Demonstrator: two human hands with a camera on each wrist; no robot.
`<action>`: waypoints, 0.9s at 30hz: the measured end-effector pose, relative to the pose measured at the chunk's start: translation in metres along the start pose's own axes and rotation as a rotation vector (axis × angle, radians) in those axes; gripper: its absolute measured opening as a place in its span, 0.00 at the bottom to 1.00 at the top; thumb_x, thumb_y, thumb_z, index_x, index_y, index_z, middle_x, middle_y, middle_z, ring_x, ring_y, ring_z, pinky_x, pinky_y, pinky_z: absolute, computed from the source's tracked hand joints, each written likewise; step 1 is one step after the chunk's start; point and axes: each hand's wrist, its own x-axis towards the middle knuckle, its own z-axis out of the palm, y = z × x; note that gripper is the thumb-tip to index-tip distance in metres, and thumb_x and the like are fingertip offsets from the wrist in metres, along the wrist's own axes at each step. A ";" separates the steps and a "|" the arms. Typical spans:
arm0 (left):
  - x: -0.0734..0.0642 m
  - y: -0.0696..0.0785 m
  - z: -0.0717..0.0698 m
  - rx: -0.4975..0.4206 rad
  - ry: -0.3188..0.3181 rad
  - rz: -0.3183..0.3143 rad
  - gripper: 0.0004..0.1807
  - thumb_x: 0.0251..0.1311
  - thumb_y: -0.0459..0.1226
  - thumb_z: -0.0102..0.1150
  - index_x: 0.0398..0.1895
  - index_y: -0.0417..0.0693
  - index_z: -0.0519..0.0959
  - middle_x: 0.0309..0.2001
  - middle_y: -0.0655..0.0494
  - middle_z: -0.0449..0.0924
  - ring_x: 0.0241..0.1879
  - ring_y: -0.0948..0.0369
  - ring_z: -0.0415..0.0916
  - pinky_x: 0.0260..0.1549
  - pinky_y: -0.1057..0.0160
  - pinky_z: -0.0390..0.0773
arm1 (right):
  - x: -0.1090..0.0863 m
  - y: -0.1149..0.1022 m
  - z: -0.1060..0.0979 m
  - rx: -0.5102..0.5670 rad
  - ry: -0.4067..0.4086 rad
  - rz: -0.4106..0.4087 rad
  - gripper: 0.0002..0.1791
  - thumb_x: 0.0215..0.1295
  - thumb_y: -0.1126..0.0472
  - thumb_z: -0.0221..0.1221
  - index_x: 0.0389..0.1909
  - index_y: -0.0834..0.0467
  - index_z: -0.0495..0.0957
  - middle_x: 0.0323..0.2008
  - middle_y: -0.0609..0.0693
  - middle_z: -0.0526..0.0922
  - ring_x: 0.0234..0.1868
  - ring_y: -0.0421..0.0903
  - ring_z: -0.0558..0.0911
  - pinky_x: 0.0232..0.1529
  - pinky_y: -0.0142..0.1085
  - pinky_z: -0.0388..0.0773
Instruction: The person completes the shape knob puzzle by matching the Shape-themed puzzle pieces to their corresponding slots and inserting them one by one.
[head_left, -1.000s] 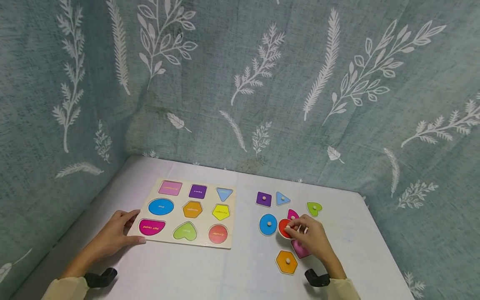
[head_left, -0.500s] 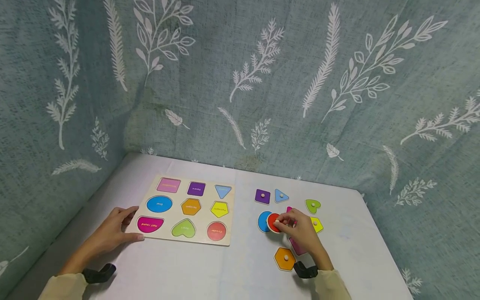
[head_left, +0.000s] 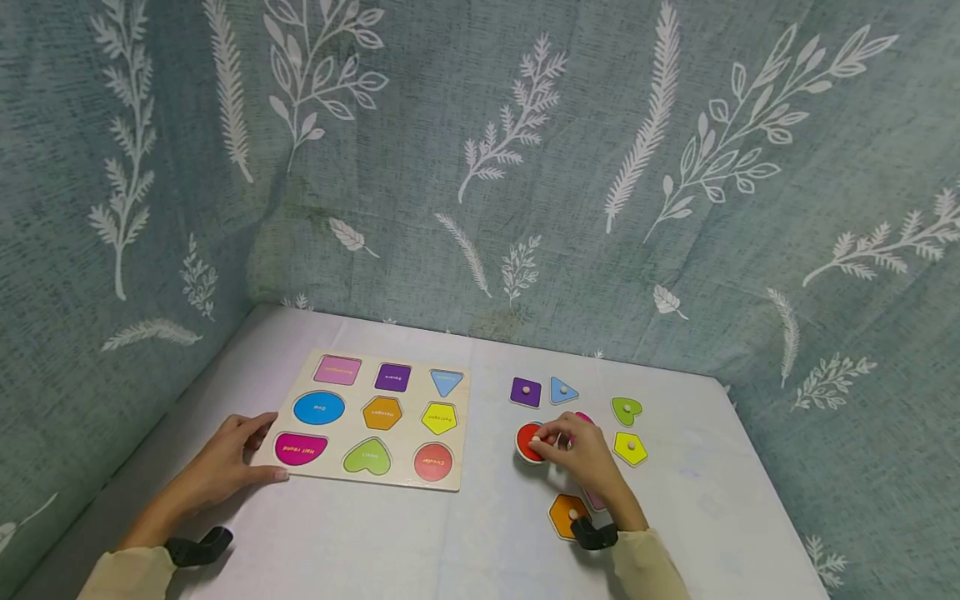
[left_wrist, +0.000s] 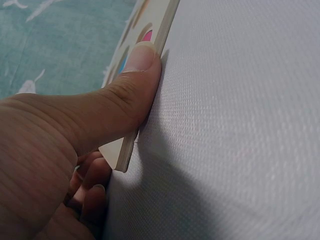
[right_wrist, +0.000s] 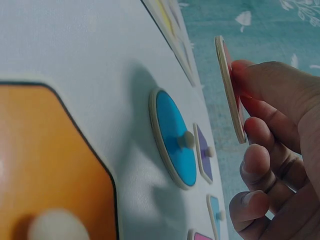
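Note:
My right hand [head_left: 579, 454] pinches the knob of a red circular puzzle piece [head_left: 526, 443], raised above the table. In the right wrist view the red piece [right_wrist: 231, 92] tilts nearly edge-on, apart from the blue oval piece [right_wrist: 175, 137] that lies on the cloth. From the head that oval is mostly covered by the red piece. At the board's near left corner, my left hand [head_left: 225, 460] holds the wooden puzzle board [head_left: 405, 479], thumb [left_wrist: 125, 95] over the front edge and fingers round the side. The board's printed recesses, among them a red circle [head_left: 432, 462], show no pieces.
Around my right hand lie a purple square [head_left: 526, 392], a light blue triangle [head_left: 562, 390], a green heart [head_left: 626, 410], a yellow pentagon [head_left: 630, 448] and an orange hexagon [head_left: 564, 517]. Pink pieces are partly hidden beneath the hand. A patterned cloth wall [head_left: 420, 275] stands behind the table.
My right hand has carried the red circular piece leftward, now over the blue oval. The yellow pentagon has come into sight. My left hand stays on the board.

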 end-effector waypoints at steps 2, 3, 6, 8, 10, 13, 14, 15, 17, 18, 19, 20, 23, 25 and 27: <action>0.001 0.001 -0.001 0.003 0.001 -0.001 0.62 0.40 0.52 0.84 0.72 0.26 0.62 0.48 0.39 0.66 0.45 0.48 0.65 0.45 0.49 0.78 | 0.003 -0.002 0.002 0.011 -0.012 -0.004 0.06 0.59 0.55 0.75 0.32 0.47 0.87 0.29 0.41 0.77 0.31 0.42 0.76 0.33 0.32 0.74; 0.001 0.001 -0.002 0.006 0.003 0.000 0.62 0.40 0.52 0.84 0.72 0.26 0.62 0.48 0.39 0.66 0.45 0.48 0.65 0.45 0.49 0.78 | 0.004 -0.002 0.002 0.012 -0.016 -0.007 0.06 0.59 0.55 0.75 0.33 0.47 0.87 0.29 0.42 0.77 0.31 0.42 0.76 0.33 0.32 0.74; 0.003 0.002 -0.003 0.027 0.014 0.008 0.62 0.40 0.52 0.84 0.71 0.26 0.63 0.48 0.40 0.67 0.45 0.48 0.65 0.44 0.49 0.78 | 0.008 -0.003 0.004 0.013 -0.028 -0.017 0.06 0.61 0.54 0.74 0.33 0.48 0.87 0.30 0.41 0.77 0.32 0.42 0.76 0.33 0.32 0.74; 0.003 0.002 -0.002 0.033 0.011 0.009 0.61 0.40 0.53 0.84 0.71 0.26 0.63 0.47 0.40 0.67 0.45 0.48 0.66 0.44 0.48 0.78 | 0.010 -0.004 0.006 0.013 -0.035 -0.024 0.06 0.61 0.54 0.74 0.34 0.48 0.87 0.30 0.42 0.77 0.32 0.42 0.75 0.32 0.32 0.74; 0.002 0.002 -0.002 0.035 0.003 0.005 0.62 0.39 0.54 0.84 0.71 0.26 0.63 0.47 0.39 0.67 0.44 0.48 0.66 0.44 0.48 0.79 | 0.012 -0.004 0.007 0.021 -0.047 -0.027 0.06 0.60 0.55 0.74 0.33 0.48 0.87 0.29 0.41 0.77 0.31 0.41 0.75 0.32 0.31 0.73; 0.002 0.001 0.001 0.040 -0.005 -0.007 0.63 0.39 0.55 0.84 0.72 0.27 0.62 0.48 0.40 0.67 0.44 0.49 0.66 0.46 0.47 0.79 | 0.014 -0.005 0.010 0.020 -0.058 -0.041 0.06 0.60 0.55 0.74 0.33 0.49 0.87 0.29 0.42 0.77 0.30 0.41 0.75 0.31 0.32 0.74; 0.002 0.001 0.002 0.042 -0.003 -0.006 0.63 0.39 0.55 0.84 0.72 0.27 0.62 0.48 0.40 0.67 0.44 0.49 0.66 0.46 0.46 0.80 | 0.014 -0.005 0.012 0.016 -0.059 -0.044 0.05 0.61 0.54 0.74 0.33 0.48 0.87 0.29 0.41 0.77 0.30 0.40 0.75 0.31 0.32 0.74; 0.003 0.001 0.003 0.044 -0.001 -0.006 0.63 0.39 0.55 0.84 0.72 0.27 0.62 0.48 0.40 0.67 0.44 0.49 0.66 0.46 0.46 0.80 | 0.015 -0.005 0.013 0.012 -0.058 -0.049 0.05 0.61 0.54 0.74 0.33 0.48 0.87 0.30 0.41 0.77 0.30 0.40 0.75 0.31 0.32 0.74; 0.002 -0.001 0.005 0.044 0.006 -0.009 0.63 0.39 0.55 0.83 0.72 0.27 0.62 0.48 0.40 0.67 0.44 0.49 0.66 0.46 0.47 0.80 | 0.017 -0.007 0.016 0.004 -0.065 -0.054 0.05 0.61 0.53 0.74 0.33 0.47 0.87 0.30 0.40 0.77 0.30 0.40 0.76 0.32 0.32 0.75; 0.002 -0.001 0.005 0.042 0.008 -0.008 0.64 0.39 0.55 0.83 0.72 0.27 0.62 0.48 0.40 0.67 0.44 0.49 0.66 0.45 0.47 0.80 | 0.018 -0.008 0.016 0.001 -0.068 -0.052 0.05 0.61 0.53 0.74 0.33 0.47 0.87 0.29 0.40 0.77 0.31 0.40 0.76 0.32 0.32 0.75; 0.002 -0.002 0.005 0.039 0.010 -0.008 0.64 0.39 0.55 0.83 0.73 0.27 0.62 0.48 0.39 0.66 0.44 0.49 0.66 0.45 0.48 0.80 | 0.019 -0.010 0.017 0.006 -0.071 -0.055 0.05 0.61 0.53 0.74 0.33 0.47 0.87 0.30 0.40 0.77 0.31 0.41 0.76 0.32 0.33 0.75; 0.002 -0.002 0.005 0.035 0.010 -0.007 0.64 0.39 0.55 0.83 0.73 0.27 0.62 0.49 0.39 0.66 0.44 0.49 0.66 0.44 0.48 0.80 | 0.020 -0.011 0.018 0.010 -0.076 -0.055 0.05 0.61 0.54 0.74 0.33 0.47 0.86 0.30 0.40 0.77 0.31 0.41 0.77 0.32 0.33 0.76; 0.003 -0.001 0.005 0.032 0.013 -0.005 0.63 0.38 0.54 0.84 0.73 0.28 0.62 0.49 0.38 0.66 0.45 0.48 0.66 0.44 0.48 0.80 | 0.022 -0.015 0.021 0.020 -0.085 -0.047 0.05 0.61 0.54 0.74 0.33 0.47 0.86 0.30 0.41 0.77 0.31 0.42 0.77 0.32 0.33 0.76; 0.004 -0.002 0.005 0.034 0.015 -0.004 0.63 0.38 0.54 0.84 0.72 0.28 0.63 0.48 0.38 0.66 0.44 0.48 0.66 0.44 0.48 0.80 | 0.023 -0.017 0.024 0.029 -0.091 -0.052 0.05 0.62 0.54 0.74 0.34 0.48 0.87 0.30 0.41 0.77 0.31 0.43 0.76 0.32 0.33 0.75; 0.003 -0.002 0.005 0.041 0.014 -0.008 0.62 0.38 0.53 0.85 0.72 0.27 0.63 0.48 0.39 0.67 0.44 0.48 0.66 0.44 0.49 0.79 | 0.024 -0.019 0.027 0.033 -0.100 -0.051 0.05 0.62 0.54 0.74 0.34 0.49 0.87 0.30 0.41 0.78 0.31 0.42 0.76 0.32 0.33 0.75</action>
